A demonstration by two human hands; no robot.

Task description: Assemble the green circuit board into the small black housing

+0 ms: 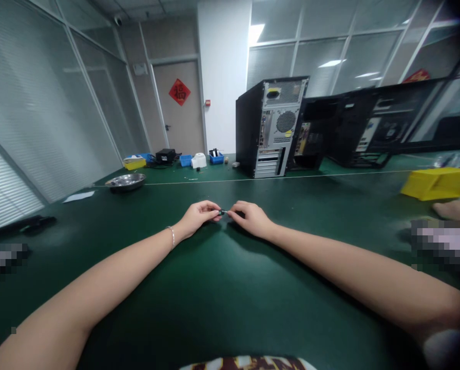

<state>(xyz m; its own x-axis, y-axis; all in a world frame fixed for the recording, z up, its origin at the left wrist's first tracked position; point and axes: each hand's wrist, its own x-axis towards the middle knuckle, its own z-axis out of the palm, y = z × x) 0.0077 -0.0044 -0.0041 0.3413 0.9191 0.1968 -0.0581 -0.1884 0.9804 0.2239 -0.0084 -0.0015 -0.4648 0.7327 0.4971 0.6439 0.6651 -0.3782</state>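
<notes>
Both hands meet over the middle of the green table (199,288). Between the thumb and fingers of my left hand (201,212) is a small dark piece (222,212), too small to name. My right hand (251,218) faces it, its fingertips pinched at the other end, where a thin light-coloured bit shows. Whether that bit belongs to the dark piece or is separate, I cannot tell. A bracelet (172,236) circles my left wrist.
Computer towers (249,128) stand at the back right. A metal bowl (127,182) sits at the left, with small blue bins (216,159) and a black box (166,155) behind. A yellow bin (434,185) is at the right, near another person's arm (455,209).
</notes>
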